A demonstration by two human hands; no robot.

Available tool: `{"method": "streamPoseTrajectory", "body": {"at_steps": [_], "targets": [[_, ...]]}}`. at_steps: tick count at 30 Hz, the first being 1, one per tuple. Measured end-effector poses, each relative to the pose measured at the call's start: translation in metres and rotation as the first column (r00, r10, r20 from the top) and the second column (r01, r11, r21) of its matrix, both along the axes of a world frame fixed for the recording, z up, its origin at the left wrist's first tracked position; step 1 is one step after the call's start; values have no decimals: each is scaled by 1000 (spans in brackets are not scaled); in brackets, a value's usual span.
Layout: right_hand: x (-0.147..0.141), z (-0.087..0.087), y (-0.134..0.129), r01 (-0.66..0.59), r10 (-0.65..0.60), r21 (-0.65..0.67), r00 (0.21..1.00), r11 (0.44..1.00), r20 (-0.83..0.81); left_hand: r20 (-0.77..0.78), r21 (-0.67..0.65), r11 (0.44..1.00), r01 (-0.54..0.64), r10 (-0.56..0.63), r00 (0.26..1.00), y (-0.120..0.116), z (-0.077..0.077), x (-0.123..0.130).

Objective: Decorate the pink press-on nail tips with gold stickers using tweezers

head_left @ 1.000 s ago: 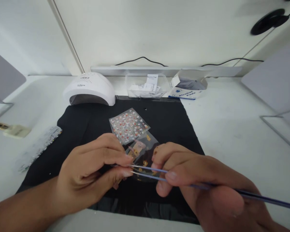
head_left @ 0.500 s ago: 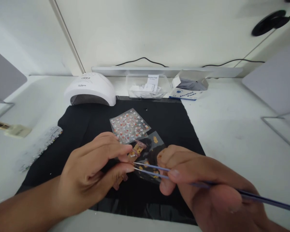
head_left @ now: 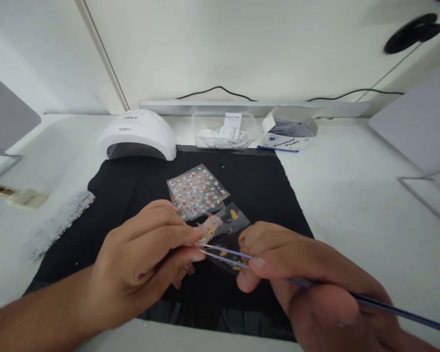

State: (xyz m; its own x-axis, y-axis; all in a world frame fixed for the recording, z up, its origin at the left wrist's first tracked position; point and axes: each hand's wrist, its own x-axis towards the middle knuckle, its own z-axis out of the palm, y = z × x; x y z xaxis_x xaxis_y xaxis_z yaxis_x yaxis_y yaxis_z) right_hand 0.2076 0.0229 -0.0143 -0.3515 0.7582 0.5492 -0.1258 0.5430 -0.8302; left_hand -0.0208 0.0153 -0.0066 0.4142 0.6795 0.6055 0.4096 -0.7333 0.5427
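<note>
My left hand (head_left: 143,259) is closed, thumb and forefinger pinching a small see-through pinkish piece (head_left: 210,225) with yellow patches. In my right hand (head_left: 300,274) are blue tweezers (head_left: 229,252), their thin tips close to my left fingertips. A clear sticker sheet (head_left: 236,217) with yellow figures lies between the hands, its right edge by the curled fingers of my right hand. Just beyond rests another sticker sheet (head_left: 196,190) with small red and white figures, flat on the black mat (head_left: 256,176). My palm hides part of the held piece.
At the back stand a white lamp (head_left: 139,132), a clear tray (head_left: 201,142) of alcohol pads and an open alcohol pads box (head_left: 289,142). A glittery clear piece (head_left: 64,222) and a small bottle (head_left: 27,198) lie at the left.
My right hand and the tweezers have shifted slightly left. The yellow-figured sheet has moved a little left and tilted; the piece by my left fingers looks paler.
</note>
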Motion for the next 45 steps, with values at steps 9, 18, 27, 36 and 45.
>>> {"method": "streamPoseTrajectory", "body": {"at_steps": [9,18,27,36,45], "targets": [[-1,-3,1,-9,9,-2,1000,1000,7,-30,11,1000,12,-12,999,-2,2,-2],[0,-1,0,-40,39,-12,999,999,-17,-113,71,997,-15,23,993,-3,7,-3],[1,-3,2,-66,66,-22,998,998,-23,-115,80,996,-30,39,993,-2,9,-2],[-6,-1,3,-139,124,-96,982,986,-145,-71,43,999,-26,29,997,-6,5,-1],[-2,-7,2,-144,133,-84,983,986,-125,-28,-54,999,-9,7,1000,-6,2,-2]]}}
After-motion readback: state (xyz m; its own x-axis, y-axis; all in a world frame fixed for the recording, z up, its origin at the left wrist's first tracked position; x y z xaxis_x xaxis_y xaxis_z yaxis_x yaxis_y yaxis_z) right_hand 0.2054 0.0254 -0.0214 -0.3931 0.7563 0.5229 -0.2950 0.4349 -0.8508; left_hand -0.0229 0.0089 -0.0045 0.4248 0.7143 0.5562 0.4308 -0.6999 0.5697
